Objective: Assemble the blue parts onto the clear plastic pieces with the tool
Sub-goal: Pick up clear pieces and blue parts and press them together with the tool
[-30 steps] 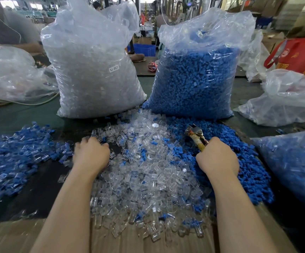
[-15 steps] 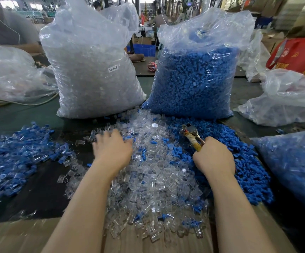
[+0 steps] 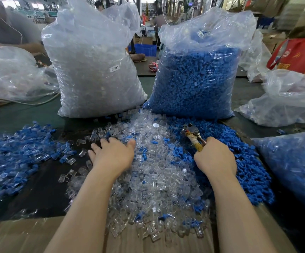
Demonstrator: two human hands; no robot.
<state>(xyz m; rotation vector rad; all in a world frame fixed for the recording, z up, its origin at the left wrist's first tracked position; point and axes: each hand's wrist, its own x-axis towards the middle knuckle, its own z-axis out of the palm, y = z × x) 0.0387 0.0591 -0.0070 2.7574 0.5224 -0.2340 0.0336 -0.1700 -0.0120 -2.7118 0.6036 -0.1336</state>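
A heap of clear plastic pieces covers the middle of the table. To its right lies a heap of loose blue parts. My left hand lies flat on the left edge of the clear heap, fingers spread and straight. My right hand grips the yellowish handles of the pliers, whose metal jaws point up and away over the blue parts. A pile of assembled blue-and-clear pieces lies at the left.
A big bag of clear pieces and a big bag of blue parts stand behind the heaps. Another bag with blue pieces lies at the right. Crumpled plastic bags and a red bag sit far right. Cardboard lines the near edge.
My left hand has moved right from the assembled pile onto the clear heap and spread its fingers flat. The right hand with the pliers has shifted slightly.
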